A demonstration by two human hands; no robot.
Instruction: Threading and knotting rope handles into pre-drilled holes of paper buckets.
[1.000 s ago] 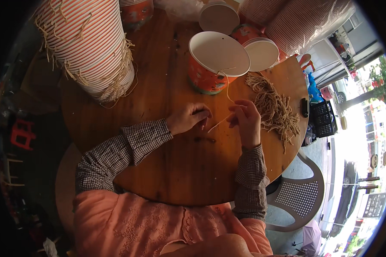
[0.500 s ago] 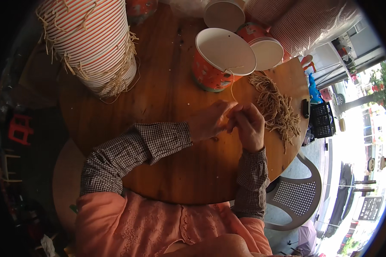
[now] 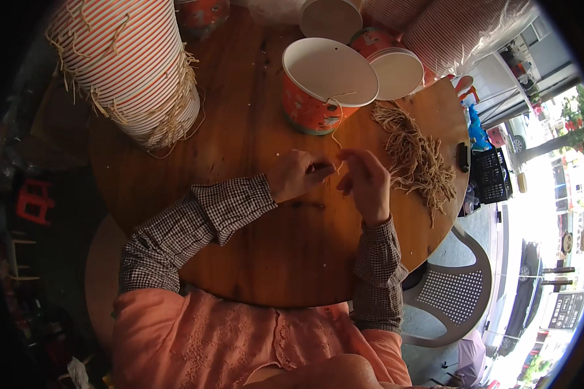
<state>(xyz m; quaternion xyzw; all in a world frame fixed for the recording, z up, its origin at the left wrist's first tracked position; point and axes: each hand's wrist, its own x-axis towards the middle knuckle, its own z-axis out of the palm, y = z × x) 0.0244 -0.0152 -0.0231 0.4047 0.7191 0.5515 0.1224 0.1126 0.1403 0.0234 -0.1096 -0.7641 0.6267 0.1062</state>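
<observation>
An orange paper bucket [image 3: 308, 107] with a white inside stands tilted on the table, mouth toward me. A thin tan paper string [image 3: 337, 133] passes through its side near the rim and hangs slack toward my hands. My left hand [image 3: 301, 175] is curled, its fingertips at the string's lower end; the pinch itself is partly hidden. My right hand [image 3: 368, 185] is close by on the other side of the string, with thumb and bent forefinger apart. A heap of cut tan strings [image 3: 418, 162] lies just right of my right hand.
A tall stack of nested buckets [image 3: 133, 71] with strings hanging from it leans at the left. Behind the bucket are other buckets [image 3: 396, 72] and plastic-wrapped stacks [image 3: 435, 29]. A grey chair [image 3: 451, 292] stands right of the round wooden table [image 3: 259, 259].
My hands, pressed together before, have drawn apart, the left one moving left. The string between them and the bucket now shows more fully. The whole view has shifted slightly.
</observation>
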